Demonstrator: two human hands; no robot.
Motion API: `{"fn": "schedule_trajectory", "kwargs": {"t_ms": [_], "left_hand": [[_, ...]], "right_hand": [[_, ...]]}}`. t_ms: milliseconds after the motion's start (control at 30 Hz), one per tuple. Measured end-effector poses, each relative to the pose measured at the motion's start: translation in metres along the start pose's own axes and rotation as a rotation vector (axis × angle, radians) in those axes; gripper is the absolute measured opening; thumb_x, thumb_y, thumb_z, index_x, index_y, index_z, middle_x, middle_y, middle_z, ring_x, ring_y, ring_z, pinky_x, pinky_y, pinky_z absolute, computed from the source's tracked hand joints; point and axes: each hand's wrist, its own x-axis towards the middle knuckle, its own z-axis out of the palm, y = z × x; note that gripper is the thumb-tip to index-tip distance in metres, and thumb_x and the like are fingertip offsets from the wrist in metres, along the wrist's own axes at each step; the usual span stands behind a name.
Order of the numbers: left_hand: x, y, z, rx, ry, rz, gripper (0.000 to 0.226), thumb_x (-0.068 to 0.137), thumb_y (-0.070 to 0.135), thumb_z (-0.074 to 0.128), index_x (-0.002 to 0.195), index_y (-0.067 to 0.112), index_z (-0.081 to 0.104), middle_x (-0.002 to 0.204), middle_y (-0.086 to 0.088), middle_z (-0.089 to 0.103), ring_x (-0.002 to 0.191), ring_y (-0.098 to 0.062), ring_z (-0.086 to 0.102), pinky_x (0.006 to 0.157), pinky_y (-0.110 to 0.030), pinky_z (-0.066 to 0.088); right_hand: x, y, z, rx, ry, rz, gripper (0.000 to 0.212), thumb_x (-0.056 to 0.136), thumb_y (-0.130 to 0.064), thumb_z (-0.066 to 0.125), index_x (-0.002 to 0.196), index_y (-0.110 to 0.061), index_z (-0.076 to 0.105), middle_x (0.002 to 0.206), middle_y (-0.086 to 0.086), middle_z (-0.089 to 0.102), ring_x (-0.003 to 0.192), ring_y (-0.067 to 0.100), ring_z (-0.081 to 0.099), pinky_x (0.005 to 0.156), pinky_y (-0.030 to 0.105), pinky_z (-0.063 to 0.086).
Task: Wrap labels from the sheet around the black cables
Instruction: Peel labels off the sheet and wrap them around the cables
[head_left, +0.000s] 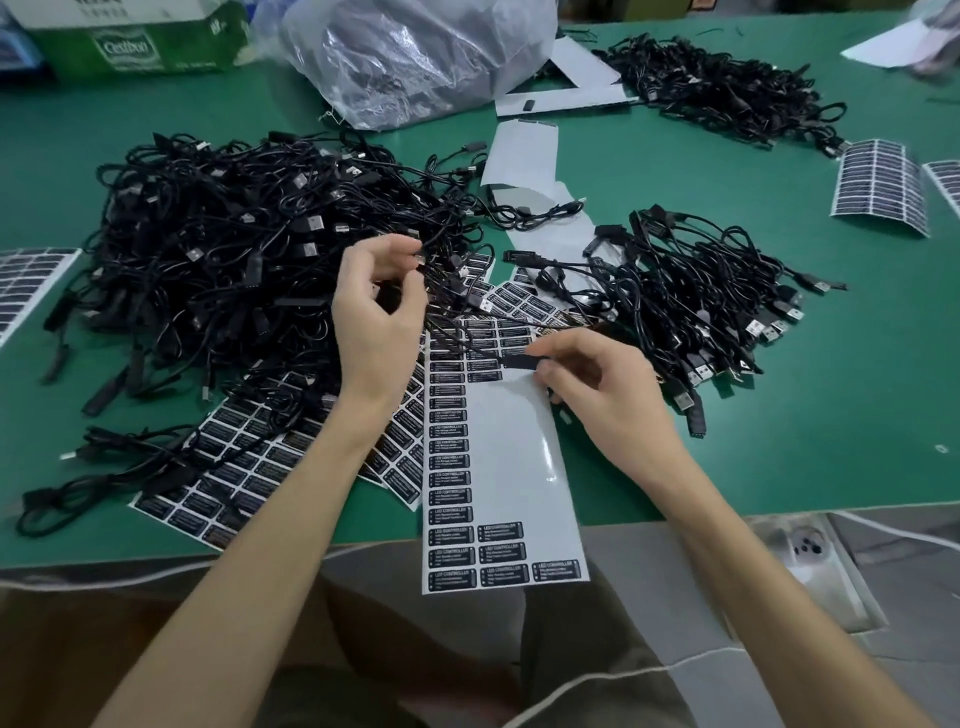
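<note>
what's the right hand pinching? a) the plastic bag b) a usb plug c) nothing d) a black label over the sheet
d: the right hand pinches a black label over the label sheet, while the left hand holds a black cable.

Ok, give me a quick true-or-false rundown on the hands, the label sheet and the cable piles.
1. The left hand pinches a black cable. True.
2. The right hand lies flat, holding nothing. False: it pinches what looks like a black label over the sheet.
3. The label sheet in front is full. False: much of it is bare backing.
4. The larger cable pile lies on the person's left. True.
5. The table is green. True.
</note>
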Motion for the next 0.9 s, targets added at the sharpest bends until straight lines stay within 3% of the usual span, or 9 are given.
{"fn": "schedule_trajectory", "kwargs": {"t_ms": [133,233,333,433,667,800,900], "left_hand": [[-0.009,0.002,0.007,0.388,0.043,0.240,0.022,0.090,0.010,0.063,0.106,0.021,0.073,0.106,0.004,0.063,0.106,-0.012,0.055,0.100,-0.040,0.035],[-0.012,0.003,0.009,0.363,-0.130,0.376,0.016,0.093,0.007,0.065,0.101,0.018,0.075,0.102,0.006,0.068,0.101,-0.013,0.061,0.098,-0.043,0.040],[-0.012,0.005,0.009,0.195,-0.466,0.312,0.011,0.098,0.009,0.063,0.101,0.011,0.074,0.097,0.005,0.072,0.090,-0.011,0.067,0.092,-0.044,0.051],[-0.014,0.004,0.010,0.258,-0.594,0.326,0.017,0.100,0.020,0.061,0.092,0.012,0.074,0.089,0.005,0.071,0.085,-0.014,0.062,0.090,-0.040,0.045],[-0.013,0.005,0.012,0.285,-0.672,0.232,0.027,0.102,0.026,0.058,0.085,0.008,0.069,0.082,0.000,0.065,0.081,-0.020,0.055,0.083,-0.037,0.043],[-0.011,0.005,0.012,0.250,-0.623,0.145,0.029,0.107,0.021,0.054,0.085,0.008,0.066,0.081,0.001,0.063,0.079,-0.017,0.057,0.077,-0.038,0.046],[-0.011,0.005,0.011,0.262,-0.621,0.153,0.030,0.108,0.022,0.050,0.085,0.008,0.064,0.081,0.001,0.061,0.079,-0.016,0.056,0.076,-0.035,0.045]], "right_hand": [[0.001,0.000,0.001,0.031,-0.004,0.022,0.024,0.099,-0.002,0.063,0.106,-0.022,0.075,0.084,-0.001,0.077,0.080,0.017,0.073,0.085,0.036,0.060],[0.002,0.001,0.002,0.084,-0.017,0.041,0.023,0.099,0.002,0.061,0.107,-0.016,0.073,0.083,0.001,0.078,0.079,0.015,0.074,0.087,0.029,0.060],[0.002,0.002,0.001,0.149,-0.006,0.043,0.019,0.098,0.004,0.062,0.109,-0.008,0.072,0.084,0.004,0.078,0.079,0.017,0.075,0.082,0.022,0.057],[0.003,0.004,-0.001,0.197,-0.005,0.052,0.019,0.098,0.005,0.061,0.111,-0.006,0.071,0.089,0.007,0.079,0.085,0.020,0.077,0.088,0.028,0.059],[0.005,0.005,0.000,0.279,0.023,0.061,0.023,0.096,0.005,0.064,0.117,-0.005,0.067,0.101,0.007,0.078,0.094,0.020,0.076,0.094,0.036,0.060],[0.005,0.004,0.004,0.103,0.033,0.044,0.037,0.092,-0.009,0.075,0.127,-0.013,0.061,0.113,-0.003,0.072,0.102,0.010,0.069,0.097,0.033,0.057],[0.004,0.005,0.008,-0.207,-0.016,-0.017,0.044,0.091,-0.028,0.077,0.132,-0.019,0.061,0.127,-0.008,0.064,0.119,0.012,0.057,0.106,0.030,0.045]]}}
